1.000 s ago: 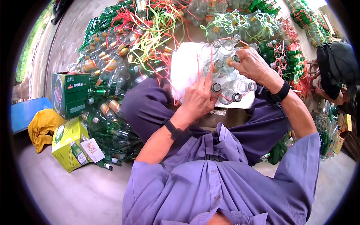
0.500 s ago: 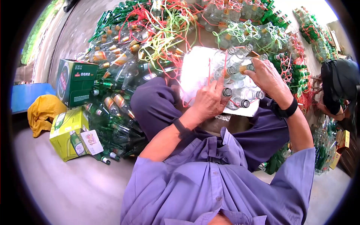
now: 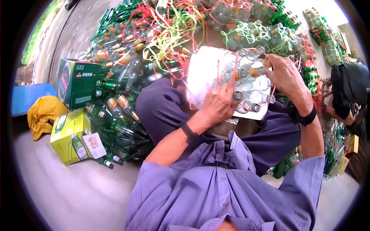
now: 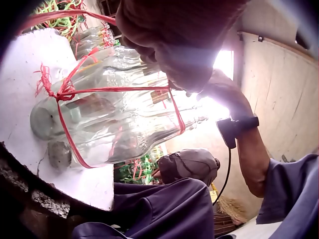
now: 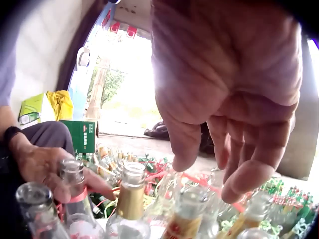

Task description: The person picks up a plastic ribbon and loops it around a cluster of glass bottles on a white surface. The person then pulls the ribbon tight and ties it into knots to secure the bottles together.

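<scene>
A cluster of clear glass bottles stands on a white slab between the person's knees, with red plastic string looped round it. The left hand holds a bottle neck at the near left side of the cluster, its index finger stretched along the necks. Above the far right necks hovers the right hand. In the right wrist view its thumb and fingers hang down, spread apart, with the string passing close by the fingertips. One bottle neck there has gold foil.
Loose bottles lie piled at the left, beside a green carton, a yellow-green box and a yellow cloth. Green and red string lies tangled beyond. Tied bottle bundles stand at the back. Another person bends at the right.
The right hand has drawn off the bottle necks towards the right, its fingers spreading. The left hand stays at the near left necks. The head view has shifted slightly.
</scene>
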Demonstrator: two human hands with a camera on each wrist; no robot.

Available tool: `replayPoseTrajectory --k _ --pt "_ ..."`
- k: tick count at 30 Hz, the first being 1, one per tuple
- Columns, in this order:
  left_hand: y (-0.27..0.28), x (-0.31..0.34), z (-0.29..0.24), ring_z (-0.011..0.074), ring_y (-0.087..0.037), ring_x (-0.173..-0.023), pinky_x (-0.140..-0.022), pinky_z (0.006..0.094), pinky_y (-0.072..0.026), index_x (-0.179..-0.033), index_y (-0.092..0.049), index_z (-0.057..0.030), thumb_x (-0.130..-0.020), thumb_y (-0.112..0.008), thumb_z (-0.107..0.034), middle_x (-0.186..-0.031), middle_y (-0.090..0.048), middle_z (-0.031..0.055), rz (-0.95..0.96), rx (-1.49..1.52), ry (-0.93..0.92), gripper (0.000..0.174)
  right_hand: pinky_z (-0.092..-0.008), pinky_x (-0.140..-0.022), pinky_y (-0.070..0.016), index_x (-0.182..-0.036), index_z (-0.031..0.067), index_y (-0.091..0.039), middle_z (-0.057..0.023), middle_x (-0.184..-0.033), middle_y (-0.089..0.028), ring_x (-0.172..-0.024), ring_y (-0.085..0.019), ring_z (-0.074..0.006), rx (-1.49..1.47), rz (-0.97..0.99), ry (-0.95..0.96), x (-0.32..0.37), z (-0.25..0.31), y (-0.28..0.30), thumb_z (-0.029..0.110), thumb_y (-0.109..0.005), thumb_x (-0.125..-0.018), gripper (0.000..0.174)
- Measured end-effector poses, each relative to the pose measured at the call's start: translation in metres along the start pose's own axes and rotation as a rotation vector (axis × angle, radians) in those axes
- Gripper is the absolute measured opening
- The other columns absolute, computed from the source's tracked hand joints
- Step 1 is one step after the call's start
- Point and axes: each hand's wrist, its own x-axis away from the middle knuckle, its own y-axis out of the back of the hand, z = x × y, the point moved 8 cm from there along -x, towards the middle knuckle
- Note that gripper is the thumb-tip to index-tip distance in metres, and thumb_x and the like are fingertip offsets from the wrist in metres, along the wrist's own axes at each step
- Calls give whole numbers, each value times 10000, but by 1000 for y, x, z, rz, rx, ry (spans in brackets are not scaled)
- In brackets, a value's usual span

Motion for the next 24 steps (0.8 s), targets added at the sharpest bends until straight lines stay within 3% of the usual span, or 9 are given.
replayPoseTrajectory --k 2,3,6,7,11,15,19,22,24 --pt "0 -1 -4 398 -645 -803 -646 467 -529 -1479 -279 57 -865 -648 -345 -1017 -585 242 11 35 -5 822 -369 -677 -499 -1121 -46 -626 -167 -862 -674 -719 -640 -262 -101 -24 -106 9 -6 28 222 -753 -810 430" --pt "4 -2 -6 403 -650 -815 -659 466 -532 -1462 -320 49 -866 -660 -322 -1035 -599 254 -33 49 -2 780 -428 -732 -512 -1066 -40 -647 -207 -870 -691 -835 -679 -368 -161 -42 -175 17 -9 42 257 -723 -832 385" --pt "1 -3 -6 398 -664 -866 -699 452 -541 -1430 -390 39 -872 -672 -314 -1072 -621 270 -44 45 -14 718 -362 -689 -507 -1098 -40 -648 -170 -820 -686 -713 -664 -263 -289 -159 -252 44 -40 60 247 -714 -851 385" --pt "2 -3 -6 390 -665 -865 -702 448 -541 -1426 -400 36 -877 -670 -318 -1064 -624 264 -80 41 -29 707 -336 -646 -501 -1088 -39 -654 -147 -794 -679 -662 -633 -192 -287 -205 -300 56 -50 66 234 -703 -865 355" --pt "5 -7 -11 364 -661 -877 -717 424 -537 -1408 -430 35 -891 -663 -321 -1064 -632 231 -48 28 -23 670 -281 -577 -495 -1079 -34 -669 -114 -806 -692 -624 -621 -122 -310 -214 -490 107 -89 76 202 -679 -885 306" --pt "1 -4 -12 372 -648 -875 -732 431 -524 -1360 -479 30 -895 -667 -289 -1050 -632 210 -71 10 -58 595 -283 -597 -534 -1067 -64 -669 -117 -816 -713 -660 -667 -131 -275 -237 -693 175 -165 60 200 -659 -899 313" --pt "-4 -4 -11 385 -644 -883 -746 441 -514 -1331 -501 34 -900 -674 -284 -1049 -634 221 -81 21 -38 563 -280 -568 -512 -1003 -65 -701 -101 -699 -695 -606 -655 -112 -450 -254 -750 249 -217 22 211 -653 -893 301" --pt "-7 -4 -12 378 -651 -856 -746 430 -515 -1343 -483 54 -917 -663 -290 -1017 -637 225 -86 -29 -101 576 -310 -590 -523 -972 -65 -705 -144 -671 -678 -573 -677 -160 -361 -201 -866 302 -244 -11 280 -660 -875 361" --pt "-9 -4 -11 392 -643 -876 -737 454 -516 -1325 -483 61 -914 -655 -269 -1026 -625 222 -60 26 -40 554 -370 -667 -543 -853 -49 -712 -179 -622 -650 -593 -696 -246 -260 -129 -887 329 -260 -31 305 -643 -859 361"
